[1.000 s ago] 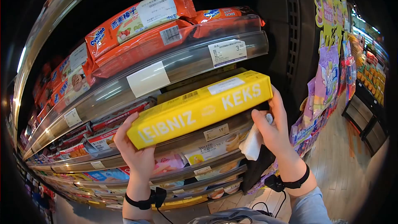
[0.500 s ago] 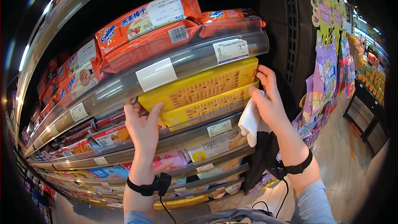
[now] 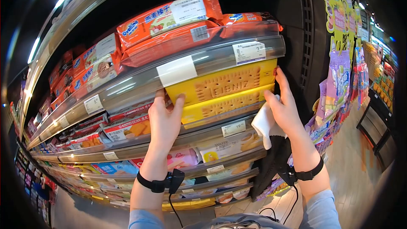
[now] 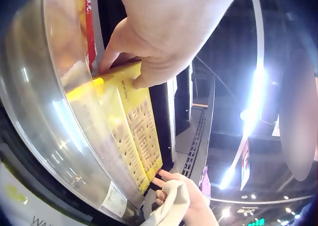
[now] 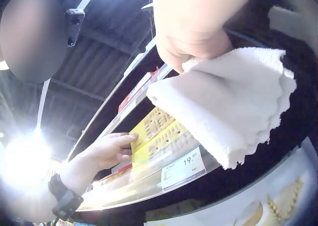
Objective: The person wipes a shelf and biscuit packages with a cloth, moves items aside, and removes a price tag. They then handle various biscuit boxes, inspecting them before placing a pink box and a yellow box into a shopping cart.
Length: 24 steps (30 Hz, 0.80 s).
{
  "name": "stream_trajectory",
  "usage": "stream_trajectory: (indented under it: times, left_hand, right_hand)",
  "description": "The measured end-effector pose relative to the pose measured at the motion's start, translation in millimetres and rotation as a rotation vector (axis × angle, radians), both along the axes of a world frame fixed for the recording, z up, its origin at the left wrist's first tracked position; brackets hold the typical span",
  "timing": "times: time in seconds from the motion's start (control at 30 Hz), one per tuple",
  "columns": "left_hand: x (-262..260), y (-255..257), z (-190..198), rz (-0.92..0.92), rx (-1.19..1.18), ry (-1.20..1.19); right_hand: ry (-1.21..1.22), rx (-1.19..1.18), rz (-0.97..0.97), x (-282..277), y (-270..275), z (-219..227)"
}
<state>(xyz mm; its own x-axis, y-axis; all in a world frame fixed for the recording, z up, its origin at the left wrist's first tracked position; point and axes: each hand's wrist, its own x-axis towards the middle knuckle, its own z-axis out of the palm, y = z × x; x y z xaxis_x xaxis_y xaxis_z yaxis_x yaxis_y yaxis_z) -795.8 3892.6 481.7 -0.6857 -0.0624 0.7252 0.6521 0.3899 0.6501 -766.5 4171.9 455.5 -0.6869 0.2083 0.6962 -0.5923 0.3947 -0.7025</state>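
A yellow Leibniz box (image 3: 229, 85) stands upright on the shelf, its biscuit picture facing out, behind a similar yellow box (image 3: 231, 105). My left hand (image 3: 165, 118) grips its left end, thumb on the front, fingers at the side. At the right end, my right hand (image 3: 285, 105) holds the box between thumb and fingers, with a white cloth (image 3: 263, 124) hanging from the palm. In the left wrist view, the left thumb lies on the yellow box (image 4: 144, 131). The cloth (image 5: 223, 102) covers much of the right wrist view.
Orange Ovaltine packs (image 3: 169, 17) lie on the shelf above, behind a clear lip with price tags (image 3: 249, 53). Red biscuit packs (image 3: 131, 128) are left of the boxes. Wafer packs (image 3: 229, 146) sit below. Purple hanging bags (image 3: 337, 74) are at the right, beside a dark upright.
The Leibniz box has turned from showing its lettered yellow edge to standing upright, and moved back onto the shelf. Both hands have stayed on its ends. The head view has shifted slightly left.
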Motion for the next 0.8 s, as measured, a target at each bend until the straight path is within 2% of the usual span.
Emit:
stream_trajectory:
  times: [0.03, 0.17, 0.23, 0.33, 0.4, 0.47, 0.5, 0.57, 0.63, 0.7, 0.77, 0.8]
  left_hand:
    - [0, -1, -1, -0.056, 0.03, 0.018]
    - [3, -2, -7, 0.013, -0.03, 0.068]
    - [8, -2, -5, 0.02, 0.0, -0.022]
    - [12, 1, -10, 0.051, 0.031, 0.107]
    - [26, -1, -19, 0.147, 0.073, 0.169]
    - [45, -6, -40, 0.167, 0.069, 0.183]
    - [58, -10, -54, 0.162, 0.052, 0.194]
    - [98, -19, -87, 0.081, -0.129, 0.002]
    - [132, -24, -115, -0.15, -0.33, -0.186]
    - [164, -17, -141, -0.24, -0.388, -0.318]
    - [195, -13, -157, -0.295, -0.213, -0.573]
    - [205, -15, -170, -0.238, -0.239, -0.53]
  right_hand:
    - [0.001, 0.002, 0.013, 0, 0, -2]
    - [0.033, 0.051, -0.002, 8, -1, -3]
    - [0.038, 0.067, -0.037, 13, -2, -3]
    - [0.081, 0.056, -0.035, 37, -12, -4]
    - [0.09, 0.087, -0.044, 53, -18, -14]
    - [0.002, 0.114, 0.073, 74, -25, -27]
    - [0.041, 0.145, 0.145, 76, -30, -39]
    - [-0.025, 0.158, 0.304, 86, -42, -59]
    - [-0.07, 0.184, 0.413, 89, -61, -84]
    - [-0.069, 0.305, 0.541, 93, -84, -93]
    - [-0.239, 0.19, 0.78, 94, -109, -116]
    - [-0.222, 0.207, 0.871, 95, -125, -124]
